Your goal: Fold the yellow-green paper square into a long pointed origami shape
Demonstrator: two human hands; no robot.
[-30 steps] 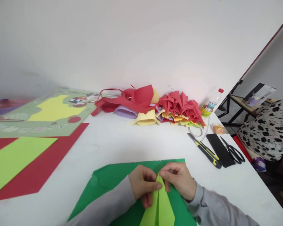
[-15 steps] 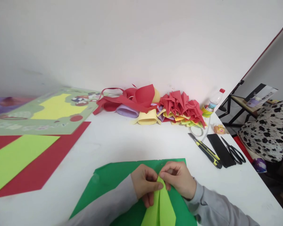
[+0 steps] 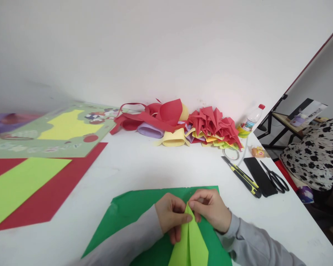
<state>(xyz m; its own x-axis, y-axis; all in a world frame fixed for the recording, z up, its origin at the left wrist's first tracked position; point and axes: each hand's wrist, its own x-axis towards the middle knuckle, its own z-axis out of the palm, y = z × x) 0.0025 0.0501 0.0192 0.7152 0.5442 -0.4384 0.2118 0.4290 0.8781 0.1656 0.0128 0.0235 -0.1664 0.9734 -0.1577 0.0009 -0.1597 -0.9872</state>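
Both my hands are at the pointed top of a folded lime-green sheet of paper (image 3: 197, 242), which has a crease running down its middle. My left hand (image 3: 172, 216) pinches the paper's left side just below the tip, thumb across the front. At the tip itself, the fingertips of my right hand (image 3: 211, 207) are closed on the right edge. Underneath lies a large dark green sheet (image 3: 133, 207). The lower end of the folded paper runs out of view at the bottom.
A utility knife (image 3: 242, 177), a black flat case (image 3: 260, 176), scissors (image 3: 276, 178) and a tape roll (image 3: 231, 153) lie at right. Red folded paper (image 3: 212, 123) and a bottle (image 3: 251, 121) stand by the wall. Red sheets (image 3: 72, 181) lie left. A person in patterned clothing (image 3: 316, 151) is at far right.
The lower part of the lime-green paper has shifted slightly to the right. Both hands keep nearly the same grip at the tip.
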